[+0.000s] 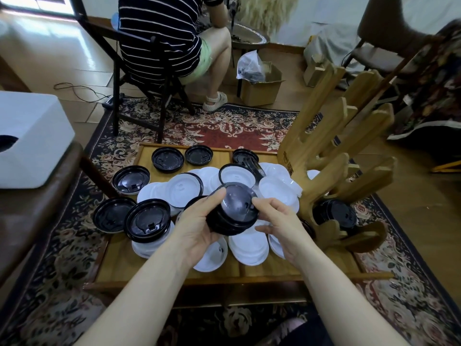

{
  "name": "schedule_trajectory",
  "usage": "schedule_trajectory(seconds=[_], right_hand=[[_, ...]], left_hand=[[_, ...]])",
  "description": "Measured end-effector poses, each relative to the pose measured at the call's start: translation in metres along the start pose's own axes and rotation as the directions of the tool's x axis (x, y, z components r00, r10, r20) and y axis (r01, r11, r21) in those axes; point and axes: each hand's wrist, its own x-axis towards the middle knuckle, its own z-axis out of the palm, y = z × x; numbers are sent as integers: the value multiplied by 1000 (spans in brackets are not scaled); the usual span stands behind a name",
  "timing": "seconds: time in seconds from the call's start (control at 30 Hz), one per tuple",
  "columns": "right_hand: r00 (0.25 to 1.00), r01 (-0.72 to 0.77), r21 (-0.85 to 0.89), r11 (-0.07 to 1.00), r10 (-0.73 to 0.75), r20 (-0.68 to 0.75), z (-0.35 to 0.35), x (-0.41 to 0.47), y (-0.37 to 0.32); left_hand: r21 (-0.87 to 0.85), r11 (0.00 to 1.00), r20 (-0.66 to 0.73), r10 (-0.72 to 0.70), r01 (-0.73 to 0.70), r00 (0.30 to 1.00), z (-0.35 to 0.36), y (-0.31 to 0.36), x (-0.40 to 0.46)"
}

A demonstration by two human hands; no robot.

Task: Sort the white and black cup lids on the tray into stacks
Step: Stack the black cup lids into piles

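Note:
A stack of black lids (233,211) is held tilted above the middle of the wooden tray (264,270). My left hand (199,221) grips the stack from the left, thumb on its upper rim. My right hand (277,218) touches the top lid's right edge with its thumb, fingers loosely bent below. White lids (249,248) lie heaped under my hands and across the tray's middle. Single black lids (167,159) lie at the back and left; one black lid (147,222) rests on white ones.
A wooden slotted rack (331,156) stands on the tray's right side, with black lids (334,213) stacked at its base. A person sits on a chair (139,78) beyond the tray. A white box (30,136) sits at the left. Patterned carpet surrounds the tray.

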Motion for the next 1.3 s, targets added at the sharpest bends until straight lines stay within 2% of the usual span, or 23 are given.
schedule_trajectory(seconds=[0.2,0.4,0.5,0.57,0.63,0.7,0.73,0.83,0.93,1.03,1.23,1.3], right_hand=[[998,1,60,998,-4,59,4,-3,2],[999,20,51,999,-21,30,6,-7,9],[997,31,-40,999,-28,77,-3,-7,11],[992,104,-204,973,-86,94,-18,-6,10],[972,220,-477,851,-231,36,-40,-3,11],[937,241,-737,632,-351,6,-63,-1,17],[933,229,-809,541,-360,23,-70,-1,20],[958,170,-944,283,-272,91,-78,-2,30],[960,143,-989,35,-249,130,-74,1,36],[959,99,-995,-20,-265,101,-69,3,36],[948,48,-998,47,-315,31,-67,-4,31],[946,43,-993,105,-323,7,-68,-10,28]], left_hand=[[39,999,20,15,-15,1000,-1,-5,0],[40,999,-12,-15,15,1000,-2,-9,3],[99,995,2,-21,20,1000,0,-14,1],[103,995,-6,-9,9,1000,2,-15,0],[83,997,-23,6,-4,1000,1,-13,0],[68,998,-36,20,-17,999,-2,-10,1],[64,998,-41,25,-23,999,-4,-8,1],[58,998,-37,33,-31,999,-8,-6,2],[58,998,-23,32,-31,999,-9,-7,1],[55,998,-35,36,-34,999,-10,-7,1],[40,998,-47,44,-42,998,-8,-5,-1],[28,999,-55,39,-38,998,-8,-5,-1]])
